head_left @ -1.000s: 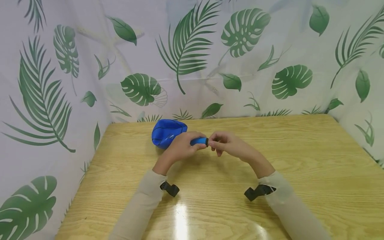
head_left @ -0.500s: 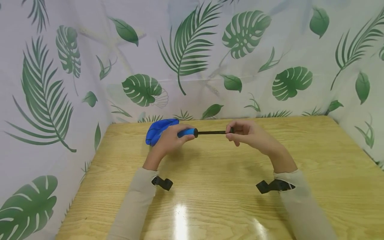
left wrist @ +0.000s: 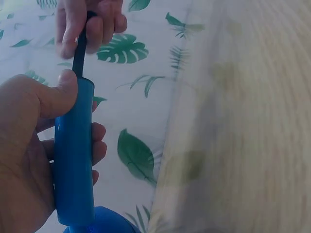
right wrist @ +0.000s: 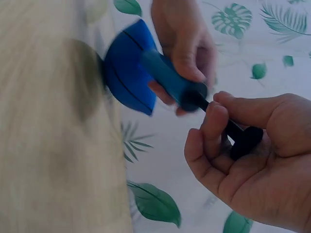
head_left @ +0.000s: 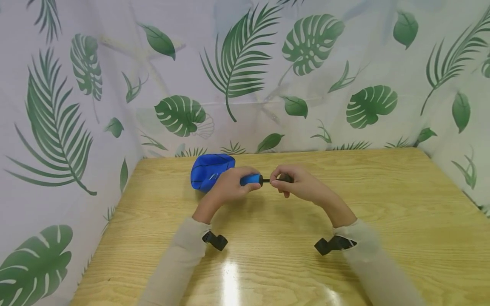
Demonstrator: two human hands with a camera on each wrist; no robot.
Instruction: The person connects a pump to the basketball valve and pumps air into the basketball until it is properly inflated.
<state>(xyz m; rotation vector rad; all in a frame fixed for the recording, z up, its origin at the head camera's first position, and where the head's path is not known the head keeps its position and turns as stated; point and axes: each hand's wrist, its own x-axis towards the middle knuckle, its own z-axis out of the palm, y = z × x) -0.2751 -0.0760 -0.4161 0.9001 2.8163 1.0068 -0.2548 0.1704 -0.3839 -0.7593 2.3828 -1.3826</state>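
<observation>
Gripping the blue pump barrel (left wrist: 75, 160), left hand (head_left: 231, 186) has fingers and thumb curled round it, above the wooden table (head_left: 268, 246). Right hand (head_left: 298, 183) pinches the black rod (left wrist: 79, 56) near its handle (right wrist: 247, 141); a short length shows between. Blue ball (head_left: 208, 171) sits at the barrel's other end, apparently joined, though the connection is poorly visible.

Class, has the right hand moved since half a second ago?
Yes: the right hand has moved left, toward the left hand, judged against the printed leaf above.
</observation>
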